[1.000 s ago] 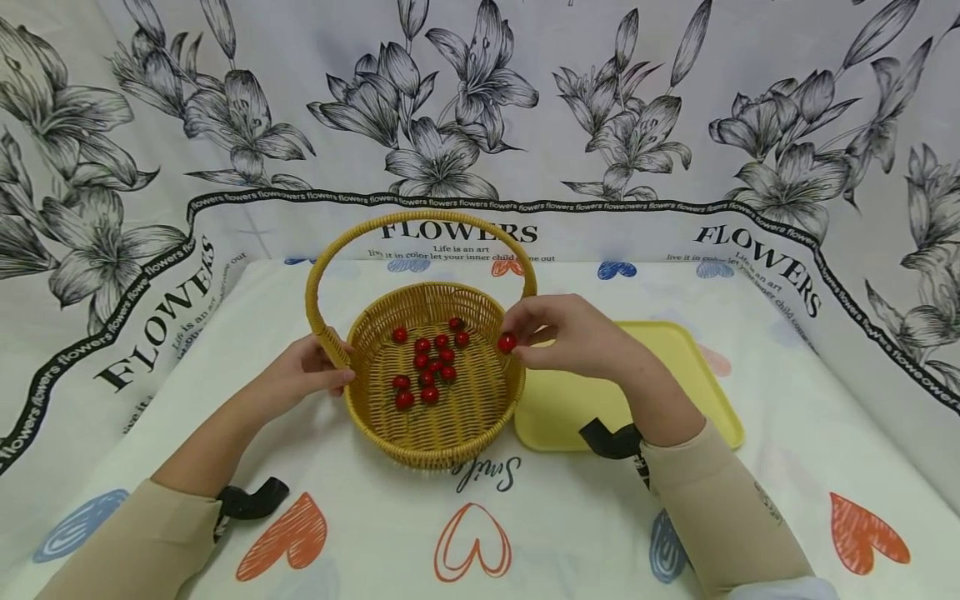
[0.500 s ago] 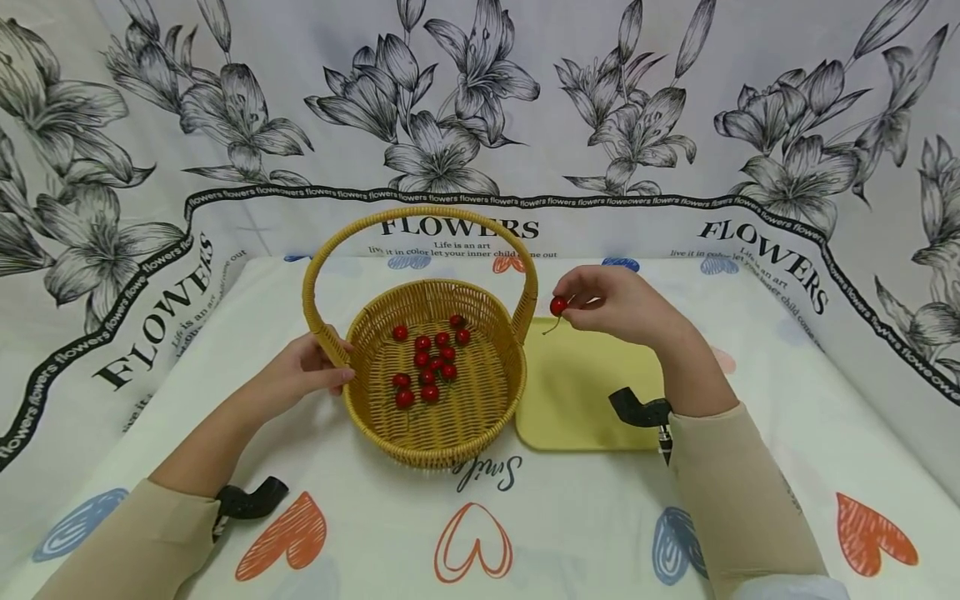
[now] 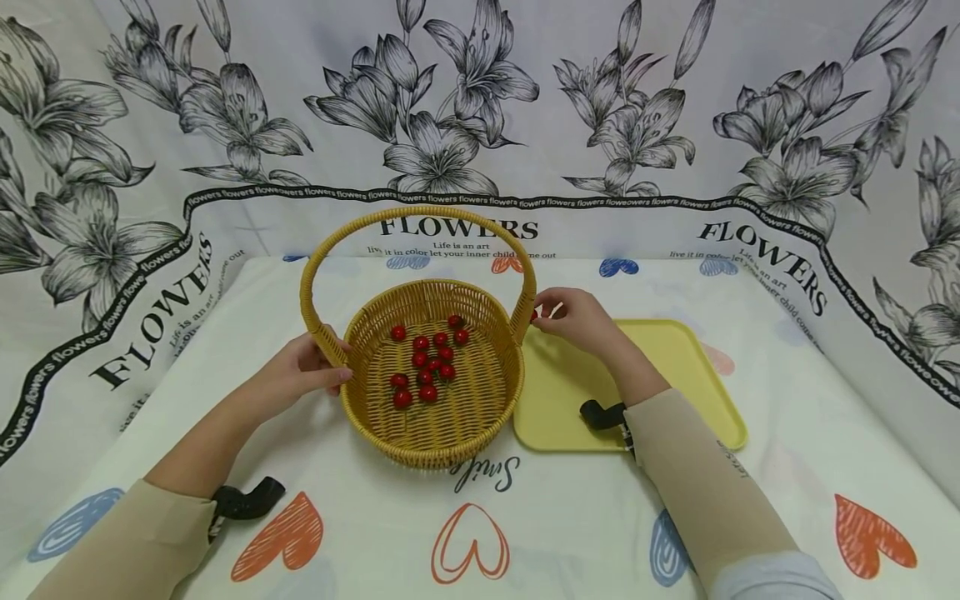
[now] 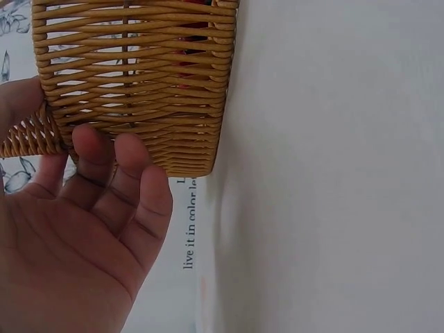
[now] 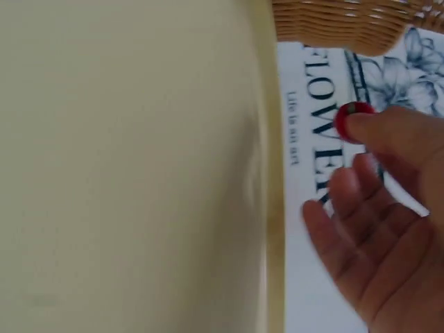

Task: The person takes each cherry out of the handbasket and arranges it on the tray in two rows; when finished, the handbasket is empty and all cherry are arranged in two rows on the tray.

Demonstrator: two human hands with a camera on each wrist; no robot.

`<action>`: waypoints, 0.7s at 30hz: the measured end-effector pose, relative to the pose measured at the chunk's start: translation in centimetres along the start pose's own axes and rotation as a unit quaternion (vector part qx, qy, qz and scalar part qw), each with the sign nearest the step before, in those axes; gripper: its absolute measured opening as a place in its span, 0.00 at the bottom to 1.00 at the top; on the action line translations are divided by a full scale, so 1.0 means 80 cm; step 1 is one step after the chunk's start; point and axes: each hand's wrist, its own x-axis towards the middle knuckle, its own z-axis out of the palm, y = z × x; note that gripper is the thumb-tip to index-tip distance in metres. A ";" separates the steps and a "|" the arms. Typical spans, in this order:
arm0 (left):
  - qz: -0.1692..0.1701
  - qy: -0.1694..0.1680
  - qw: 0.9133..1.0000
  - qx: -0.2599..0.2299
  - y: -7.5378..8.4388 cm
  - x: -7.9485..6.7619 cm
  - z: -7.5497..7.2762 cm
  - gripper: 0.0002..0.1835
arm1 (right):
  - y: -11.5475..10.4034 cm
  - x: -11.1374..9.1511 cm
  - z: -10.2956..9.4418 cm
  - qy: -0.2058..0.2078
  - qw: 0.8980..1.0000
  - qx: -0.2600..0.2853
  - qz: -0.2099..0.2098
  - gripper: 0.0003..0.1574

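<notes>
A yellow wicker basket point(image 3: 495, 408) with a tall arched handle stands in the middle of the head view. Several red cherries point(image 3: 427, 392) lie on its woven floor. My left hand point(image 3: 298, 372) grips the basket at its left side, by the foot of the handle; in the left wrist view the fingers point(image 4: 142, 201) curl against the wicker wall. Just beyond the basket's right side, my right hand point(image 3: 577, 321) pinches one cherry point(image 5: 352, 121) between thumb and index finger. Its other fingers are loosely bent. In the head view that cherry is mostly covered by the fingertips and handle.
A yellow tray point(image 3: 675, 358) lies right of the basket, close against it, partly under my right forearm. The white tablecloth point(image 3: 375, 533) has printed hearts. Behind the table hangs a white cloth point(image 3: 540, 108) with black flowers.
My right hand carried its cherry from the basket's right rim out to the right over the tray, then back left and lower beside the handle. The left hand stays on the basket.
</notes>
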 end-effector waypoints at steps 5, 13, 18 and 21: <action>0.002 -0.008 1.000 0.000 -0.001 0.000 -0.002 0.15 | 0.011 0.009 0.021 -0.005 0.999 0.039 -0.001 0.12; 0.015 -0.011 1.000 -0.005 0.000 -0.003 -0.004 0.13 | 0.028 0.010 0.032 0.001 0.999 0.019 0.028 0.14; 0.015 -0.014 1.000 -0.010 0.001 0.001 -0.002 0.12 | 0.031 0.011 0.031 0.007 0.999 0.004 0.034 0.15; 0.015 -0.012 1.000 -0.013 0.001 0.003 -0.001 0.12 | 0.033 0.011 0.032 0.007 0.999 -0.004 0.038 0.16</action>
